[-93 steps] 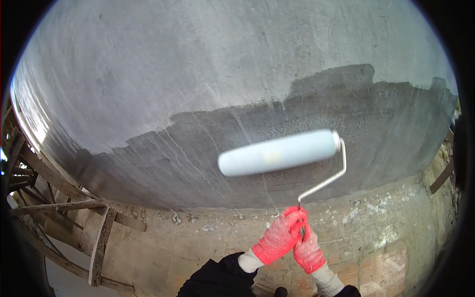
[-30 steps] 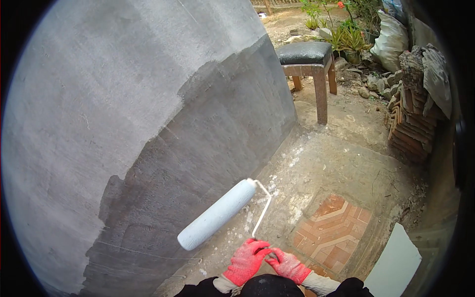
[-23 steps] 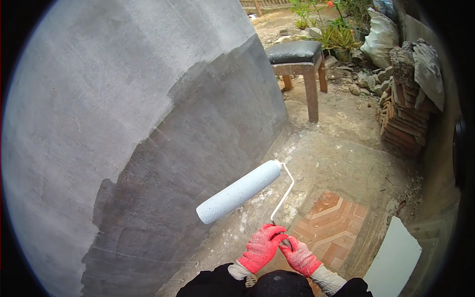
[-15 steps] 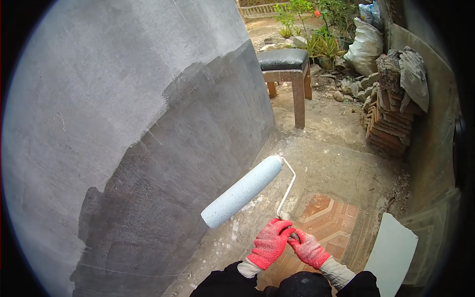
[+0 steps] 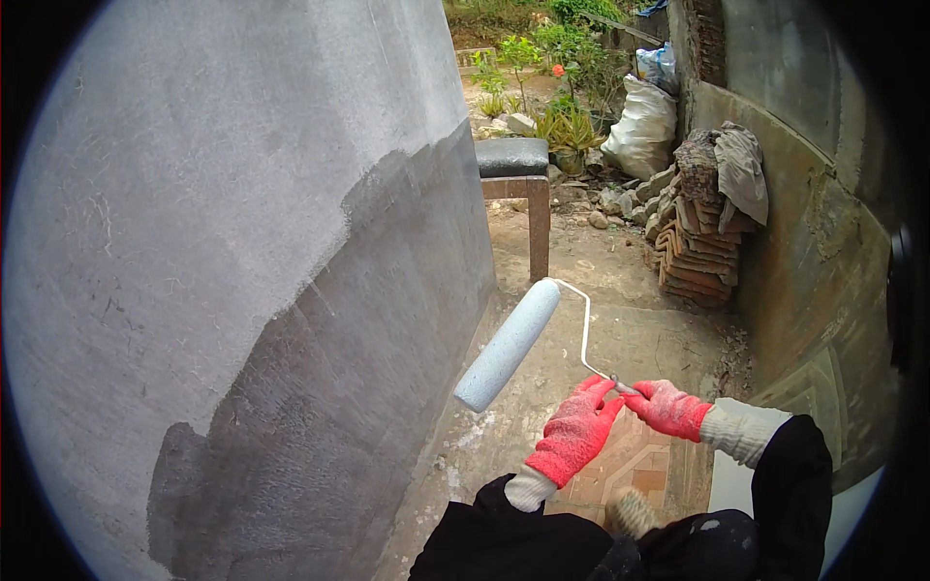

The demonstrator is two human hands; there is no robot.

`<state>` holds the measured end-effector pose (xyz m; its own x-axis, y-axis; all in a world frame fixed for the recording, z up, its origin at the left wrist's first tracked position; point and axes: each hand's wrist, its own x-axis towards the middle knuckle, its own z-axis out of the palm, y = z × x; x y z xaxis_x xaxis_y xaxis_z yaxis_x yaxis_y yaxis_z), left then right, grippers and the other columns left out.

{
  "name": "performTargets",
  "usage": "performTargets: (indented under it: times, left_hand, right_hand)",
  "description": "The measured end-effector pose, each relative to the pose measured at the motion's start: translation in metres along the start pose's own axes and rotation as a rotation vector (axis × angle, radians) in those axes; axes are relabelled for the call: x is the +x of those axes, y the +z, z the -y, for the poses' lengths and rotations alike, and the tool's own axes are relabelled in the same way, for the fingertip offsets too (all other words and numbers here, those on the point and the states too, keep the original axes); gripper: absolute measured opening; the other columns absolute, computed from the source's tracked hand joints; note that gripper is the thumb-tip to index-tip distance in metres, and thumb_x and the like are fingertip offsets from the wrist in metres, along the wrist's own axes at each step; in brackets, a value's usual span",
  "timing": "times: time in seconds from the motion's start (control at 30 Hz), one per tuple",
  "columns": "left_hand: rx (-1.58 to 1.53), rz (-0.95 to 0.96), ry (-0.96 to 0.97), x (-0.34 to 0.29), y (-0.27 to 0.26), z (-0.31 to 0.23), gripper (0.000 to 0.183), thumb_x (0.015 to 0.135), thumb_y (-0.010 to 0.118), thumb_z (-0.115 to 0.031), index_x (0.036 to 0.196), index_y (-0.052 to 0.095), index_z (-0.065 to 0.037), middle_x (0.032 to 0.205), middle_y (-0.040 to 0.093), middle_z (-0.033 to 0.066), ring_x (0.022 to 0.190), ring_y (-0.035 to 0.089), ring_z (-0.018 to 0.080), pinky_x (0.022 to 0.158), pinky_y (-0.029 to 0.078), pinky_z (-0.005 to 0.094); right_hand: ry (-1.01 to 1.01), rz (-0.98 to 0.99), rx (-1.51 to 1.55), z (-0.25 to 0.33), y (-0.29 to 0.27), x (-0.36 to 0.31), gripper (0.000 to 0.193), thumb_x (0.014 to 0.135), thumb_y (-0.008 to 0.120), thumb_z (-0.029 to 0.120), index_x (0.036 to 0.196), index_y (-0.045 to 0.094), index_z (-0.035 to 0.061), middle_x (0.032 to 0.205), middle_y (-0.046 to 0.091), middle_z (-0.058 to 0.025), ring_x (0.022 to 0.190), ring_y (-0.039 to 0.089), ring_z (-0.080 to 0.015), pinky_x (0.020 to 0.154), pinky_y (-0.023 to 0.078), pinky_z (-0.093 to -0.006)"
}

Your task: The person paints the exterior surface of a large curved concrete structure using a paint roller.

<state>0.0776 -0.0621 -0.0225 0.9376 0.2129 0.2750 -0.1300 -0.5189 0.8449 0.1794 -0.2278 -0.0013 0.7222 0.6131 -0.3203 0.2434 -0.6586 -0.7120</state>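
Note:
A paint roller with a long pale-blue sleeve [image 5: 510, 344] and a bent white wire frame [image 5: 586, 334] is held out in front of me, tilted near the wall. My right hand [image 5: 668, 411], in a red-coated glove with a knit cuff, is closed around its handle. My left hand [image 5: 578, 431], gloved alike, meets the handle just beside it, fingers and thumb bent around the part near the wire; its exact contact is partly hidden. To the left rises a grey cement wall [image 5: 242, 174] with a darker, damp-looking lower area [image 5: 329, 387]. The sleeve appears apart from it.
A dark-topped wooden stool [image 5: 513, 160] stands beyond the wall's end. Stacked clay roof tiles [image 5: 702, 252], rubble [image 5: 620, 198] and a white sack [image 5: 641, 126] line the right side, before another wall [image 5: 814, 261]. My shoe [image 5: 632, 511] is on the patterned tiled floor [image 5: 651, 474].
My view has turned right. The roller is raised and steeper, its sleeve farther right in view. Both hands have moved up and right, and the right forearm now comes in from the side.

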Motion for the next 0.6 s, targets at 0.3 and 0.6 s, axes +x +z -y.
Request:
performTargets:
  times: [0.3,0.6]
  left_hand:
    - [0.087,0.346,0.047,0.000,-0.014,-0.024,0.040,0.093,0.054,-0.032,0.120,0.055,-0.004,0.128,0.052,0.0172,0.116,0.052,0.0314,0.095,0.043,0.0369]
    - [0.322,0.427,-0.251,0.045,-0.025,0.030,0.038,0.094,0.052,-0.035,0.120,0.056,-0.008,0.128,0.053,0.0119,0.116,0.053,0.0281,0.096,0.044,0.0359]
  right_hand:
    - [0.100,0.078,-0.037,-0.039,-0.018,0.074,0.051,0.092,0.052,0.048,0.101,0.063,-0.0002,0.076,0.060,-0.0110,0.073,0.054,-0.0178,0.070,0.045,-0.0365]
    - [0.024,0.166,-0.071,-0.074,-0.042,0.227,0.055,0.092,0.048,0.051,0.103,0.063,-0.0012,0.082,0.064,-0.0158,0.076,0.059,-0.0272,0.074,0.045,-0.0388]
